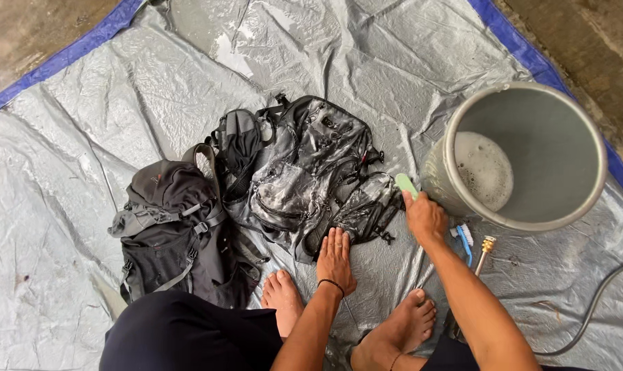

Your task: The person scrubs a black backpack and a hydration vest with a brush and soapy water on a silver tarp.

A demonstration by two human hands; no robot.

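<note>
My left hand lies flat, fingers together, on the near edge of a wet, soapy grey-black backpack spread on a grey tarp. My right hand is closed around a light green scrub brush, held at the backpack's right side pocket, just beside the bucket. A second, darker backpack sits to the left, apart from both hands. My bare feet rest on the tarp below the hands.
A grey bucket with foamy water stands at the right. A small blue-and-white brush and a brass hose nozzle with a grey hose lie near it. The tarp has a blue border; bare concrete lies beyond.
</note>
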